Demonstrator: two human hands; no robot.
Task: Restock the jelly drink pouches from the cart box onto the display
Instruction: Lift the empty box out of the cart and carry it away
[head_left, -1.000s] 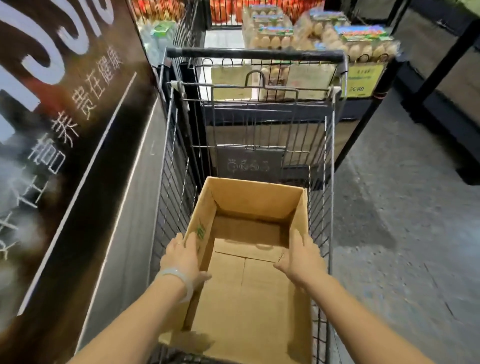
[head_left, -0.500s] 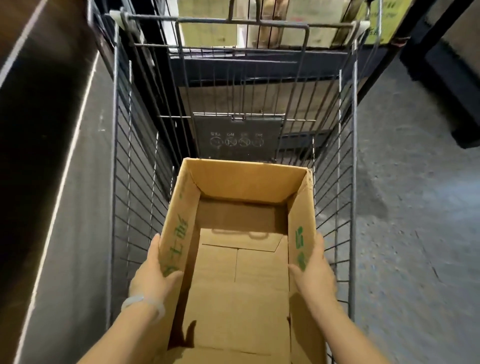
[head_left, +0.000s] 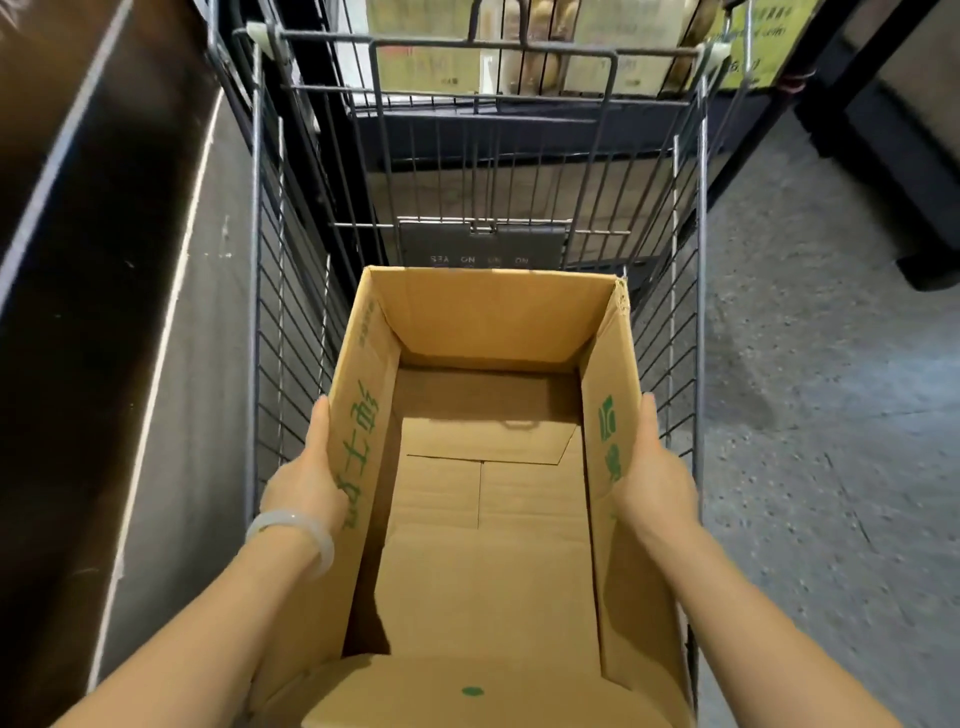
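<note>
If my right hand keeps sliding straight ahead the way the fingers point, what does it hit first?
Probably nothing soon: the right hand lies flat along the cardboard box side wall, fingers pointing at the shopping cart far end. The cart's wire side runs close beside it; depth is unclear.

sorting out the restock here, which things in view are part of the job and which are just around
Job: cardboard box, empty inside; wire cart holding it; left hand and right hand pressed flat against its sides.

Just around: price sign, dark wall panel, floor.
</note>
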